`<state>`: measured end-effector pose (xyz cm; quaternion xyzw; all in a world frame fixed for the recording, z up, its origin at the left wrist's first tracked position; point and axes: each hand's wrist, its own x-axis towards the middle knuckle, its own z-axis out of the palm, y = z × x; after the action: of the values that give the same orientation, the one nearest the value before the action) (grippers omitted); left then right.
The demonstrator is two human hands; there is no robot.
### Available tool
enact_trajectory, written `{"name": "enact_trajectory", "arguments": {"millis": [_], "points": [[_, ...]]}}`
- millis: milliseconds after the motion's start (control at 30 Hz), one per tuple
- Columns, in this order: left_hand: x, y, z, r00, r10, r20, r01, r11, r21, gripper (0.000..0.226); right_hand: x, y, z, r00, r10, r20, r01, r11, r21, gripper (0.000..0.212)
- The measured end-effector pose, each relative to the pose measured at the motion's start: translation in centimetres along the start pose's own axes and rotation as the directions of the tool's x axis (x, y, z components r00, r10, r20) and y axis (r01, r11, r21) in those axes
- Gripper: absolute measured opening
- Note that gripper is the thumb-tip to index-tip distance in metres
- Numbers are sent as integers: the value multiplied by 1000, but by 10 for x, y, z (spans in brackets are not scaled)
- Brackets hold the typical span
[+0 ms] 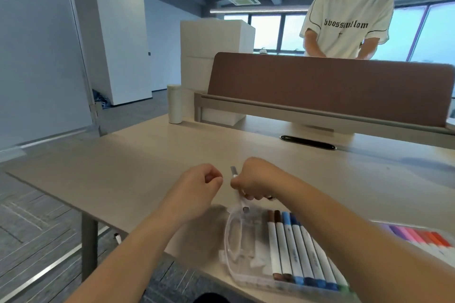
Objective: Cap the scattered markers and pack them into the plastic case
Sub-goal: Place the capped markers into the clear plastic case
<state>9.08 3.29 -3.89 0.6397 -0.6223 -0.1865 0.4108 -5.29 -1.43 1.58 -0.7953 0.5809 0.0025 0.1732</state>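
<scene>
My right hand (256, 179) grips a white marker (240, 198) held nearly upright above the desk. The marker has a grey cap (233, 170) on its top end and a dark tip at the bottom. My left hand (204, 179) hovers just left of the cap with curled fingers, and I see nothing in it. Below my hands lies the open clear plastic case (234, 241). Brown and blue capped markers (290, 248) lie side by side in its right part. Its left part holds no markers.
A second row of purple, pink and orange markers (418, 238) lies at the right edge. A white cylinder (175, 103) stands at the desk's far left, beside a brown divider (327, 88). A person stands behind it. A small white object (117, 237) shows under the desk edge.
</scene>
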Motion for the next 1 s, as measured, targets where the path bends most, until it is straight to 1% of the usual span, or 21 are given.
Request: {"name": "enact_trajectory", "arguments": {"millis": [67, 167, 233, 333, 433, 533, 600, 700, 833, 933, 1000], "points": [[-9, 11, 6, 999, 18, 50, -20, 999, 27, 12, -21, 14, -5, 999, 10, 51, -10, 1000, 9, 29], [-24, 30, 14, 990, 44, 133, -54, 996, 68, 12, -49, 31, -6, 991, 42, 130, -54, 994, 94, 35], [-34, 39, 21, 981, 61, 186, -81, 991, 104, 19, -64, 39, -3, 977, 67, 204, -92, 989, 116, 36], [-45, 48, 26, 964, 55, 262, -102, 980, 171, 33, -76, 47, 6, 963, 78, 258, -122, 980, 156, 39], [-55, 53, 29, 944, 71, 323, -156, 957, 244, 40, -82, 48, 14, 961, 69, 268, -115, 981, 159, 43], [-60, 54, 29, 914, 89, 397, -228, 921, 317, 38, -83, 49, 17, 982, 56, 178, -78, 990, 121, 44], [-60, 51, 29, 886, 81, 457, -245, 918, 312, 33, -83, 51, 18, 984, 38, 173, -57, 993, 103, 44], [-60, 48, 29, 836, 90, 541, -297, 904, 307, 35, -82, 56, 15, 977, 3, 215, -35, 989, 145, 39], [-57, 42, 27, 779, 135, 612, -359, 897, 259, 49, -76, 61, 16, 969, -30, 246, -4, 991, 137, 39], [-56, 37, 27, 731, 179, 659, -396, 897, 195, 56, -70, 64, 19, 969, -26, 247, -13, 988, 157, 35], [-57, 38, 27, 704, 198, 682, -407, 899, 159, 63, -68, 65, 19, 965, -17, 262, -25, 987, 157, 37]]}}
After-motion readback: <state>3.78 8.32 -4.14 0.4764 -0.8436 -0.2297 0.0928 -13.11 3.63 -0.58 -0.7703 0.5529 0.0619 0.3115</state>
